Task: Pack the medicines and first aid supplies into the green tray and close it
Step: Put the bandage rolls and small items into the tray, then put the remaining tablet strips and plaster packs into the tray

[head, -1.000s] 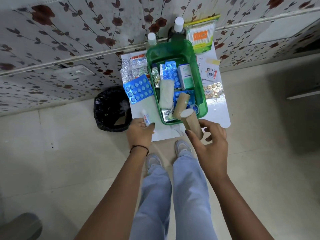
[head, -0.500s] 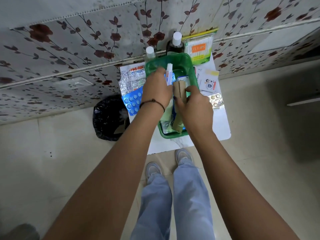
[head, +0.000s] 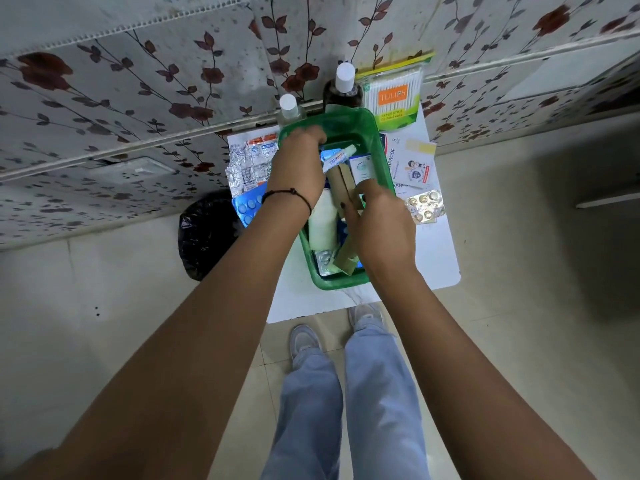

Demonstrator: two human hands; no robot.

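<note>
Head view: left hand (head: 300, 168) is gripping a white tube (head: 342, 155) over the far end of the green tray (head: 382, 142). Right hand (head: 382, 225) is pinching a brown roll (head: 338, 183) inside it. The tray is sitting on the white table (head: 438, 261).

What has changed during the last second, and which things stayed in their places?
Both hands moved from the near edge of the table forward over the green tray. The left hand still holds the small white tube, now over the tray's far part. The right hand still grips the brown roll, now lowered among the packed items. Nothing was let go. The gold blister pack, cotton swab pack and dark bottle stayed put.
</note>
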